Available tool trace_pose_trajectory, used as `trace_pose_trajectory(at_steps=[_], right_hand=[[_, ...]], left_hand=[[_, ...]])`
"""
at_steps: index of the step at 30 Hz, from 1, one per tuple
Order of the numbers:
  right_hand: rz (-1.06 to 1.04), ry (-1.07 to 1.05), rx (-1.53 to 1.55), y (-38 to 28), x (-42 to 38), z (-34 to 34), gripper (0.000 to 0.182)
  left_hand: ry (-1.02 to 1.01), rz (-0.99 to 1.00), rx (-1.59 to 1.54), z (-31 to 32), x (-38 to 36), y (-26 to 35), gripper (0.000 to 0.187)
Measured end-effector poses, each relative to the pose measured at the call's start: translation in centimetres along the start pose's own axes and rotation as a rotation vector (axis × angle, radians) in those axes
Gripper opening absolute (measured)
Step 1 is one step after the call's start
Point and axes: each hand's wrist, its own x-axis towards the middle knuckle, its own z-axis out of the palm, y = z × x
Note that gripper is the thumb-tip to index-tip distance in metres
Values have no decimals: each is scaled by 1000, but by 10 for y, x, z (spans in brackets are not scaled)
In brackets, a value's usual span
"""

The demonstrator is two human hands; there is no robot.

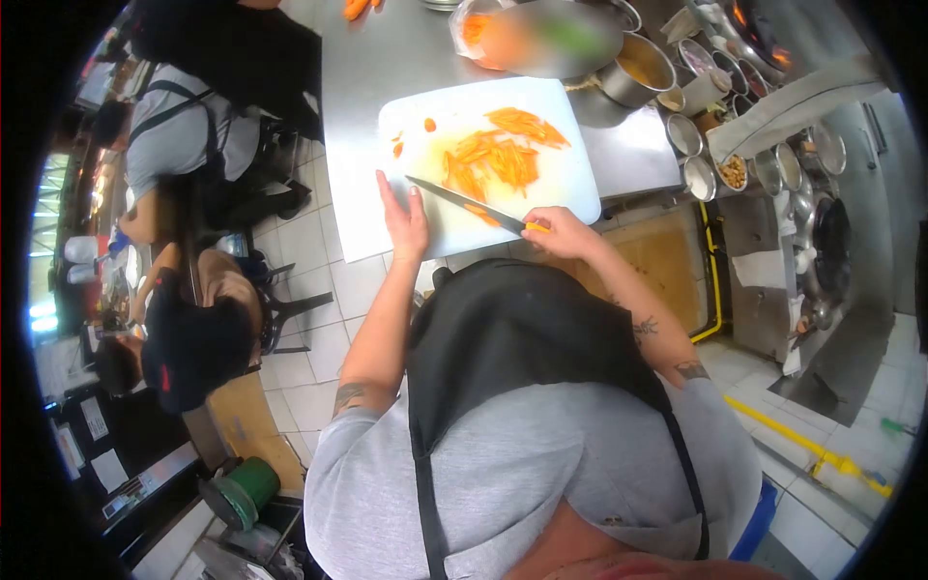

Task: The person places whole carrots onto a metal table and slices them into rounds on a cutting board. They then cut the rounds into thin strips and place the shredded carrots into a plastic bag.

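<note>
My right hand (561, 235) is closed round the yellow handle of a knife (469, 202), whose long blade points left across the near part of a white cutting board (541, 94). My left hand (406, 220) is at the board's near left edge, fingers stretched and thumb apart, holding nothing; the knife's tip is close to its thumb. Cut carrot sticks (503, 159) lie in a loose heap on the board beyond the blade. A carrot piece (481, 216) rests on the near side of the blade. Small carrot ends (430, 125) lie at the upper left.
The board sits on a steel table (353, 106). Behind it are a plastic bag (471, 31) with orange contents, a blurred patch and a metal pot (638, 72). Several containers and a stove stand right. Two people (188, 135) work at left; another dark-clothed figure is above.
</note>
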Motion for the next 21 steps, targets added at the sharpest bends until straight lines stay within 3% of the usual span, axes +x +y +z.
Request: trace_pose_trajectory(at_steps=[3,9,12,13,15,20,21], right_hand=[[131,11,50,1,0,-14,26],[89,144,-71,6,0,-33,23],[-31,208,-169,21,5,-31,25],[-89,238,-205,22,5,-31,27],[49,170,-28,16,-7,-37,27],[128,176,247,3,-38,-46,31],[111,209,274,7,-43,-47,32]], left_hand=[[-58,82,78,4,-2,-1,78],[-202,186,421,15,-5,-4,80],[-114,246,322,21,11,-30,83],[-56,224,337,21,26,-36,84],[55,171,363,25,62,-48,87],[-216,-40,854,52,109,3,106],[-204,-42,871,57,114,6,102]])
